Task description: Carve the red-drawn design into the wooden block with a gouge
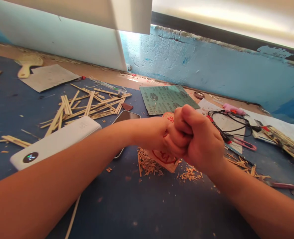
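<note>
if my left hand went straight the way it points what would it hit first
The left hand would probably meet the right hand, though depth is unclear and it might pass behind.

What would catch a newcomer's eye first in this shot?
Probably the left hand and right hand, pressed together at the centre above a red-marked piece and wood shavings; whether they hold anything is hidden. Next, the white device with a lit display, beside the left forearm. Beyond it, pale sticks lie in a loose heap.
</note>
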The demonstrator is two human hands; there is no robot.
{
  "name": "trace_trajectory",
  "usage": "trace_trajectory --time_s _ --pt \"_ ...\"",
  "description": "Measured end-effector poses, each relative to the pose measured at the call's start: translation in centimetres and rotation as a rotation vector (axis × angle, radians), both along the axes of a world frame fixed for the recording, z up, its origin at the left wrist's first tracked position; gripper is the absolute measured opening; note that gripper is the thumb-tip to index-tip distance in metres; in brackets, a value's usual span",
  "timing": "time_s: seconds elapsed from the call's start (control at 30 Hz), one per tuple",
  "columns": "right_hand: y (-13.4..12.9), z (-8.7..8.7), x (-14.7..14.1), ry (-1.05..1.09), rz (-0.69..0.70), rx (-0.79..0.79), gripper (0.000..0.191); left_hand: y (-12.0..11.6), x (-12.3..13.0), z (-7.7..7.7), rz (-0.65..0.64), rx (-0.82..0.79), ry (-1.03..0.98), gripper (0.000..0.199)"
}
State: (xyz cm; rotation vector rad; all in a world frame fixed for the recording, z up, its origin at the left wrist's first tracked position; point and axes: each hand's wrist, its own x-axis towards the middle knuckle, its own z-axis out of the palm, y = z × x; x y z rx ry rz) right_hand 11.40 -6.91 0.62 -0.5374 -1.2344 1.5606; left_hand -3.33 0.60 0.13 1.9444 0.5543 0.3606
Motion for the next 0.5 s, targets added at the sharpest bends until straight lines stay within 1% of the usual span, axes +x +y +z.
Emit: trace_trajectory --time_s 0.03,0.07,0.1,0.2,0.27,0.33,0.4,0.47,0.5 --pt "0.3 0.0 0.2 0.024 0.003 -0.036 0.052 -0.2 0.0 0.1 -0.062 0.033 0.019 0.013" --pt "0.4 0.1 0.5 0.037 0.004 -0.049 0.053 -0.4 0.0 0.2 -0.092 0.064 0.045 0.008" --pt "0.5 0.2 0.9 0.041 0.0 -0.045 0.053 -0.5 0.0 0.4 -0.08 0.086 0.074 0.004" --pt "0.1 0.6 1.7 0.029 -0.042 0.015 0.053 -0.7 -0.1 0.8 0.074 0.138 0.135 0.032" --pt "-0.2 0.8 1.9 0.021 -0.076 0.06 0.052 -0.6 -0.1 1.1 0.145 0.145 0.107 0.042" --pt "-0.4 0.7 1.9 0.021 -0.102 0.094 0.051 -0.3 -0.1 1.4 0.185 0.175 0.041 0.036" --pt "-0.5 0.5 1.6 0.028 -0.123 0.111 0.05 -0.1 0.0 1.5 0.212 0.202 -0.034 0.024" --pt "-0.6 0.4 1.3 0.037 -0.137 0.124 0.05 0.0 0.1 1.5 0.217 0.192 -0.114 0.016" --pt "-0.7 0.4 1.1 0.04 -0.149 0.13 0.05 0.0 0.2 1.4 0.213 0.168 -0.152 0.014"
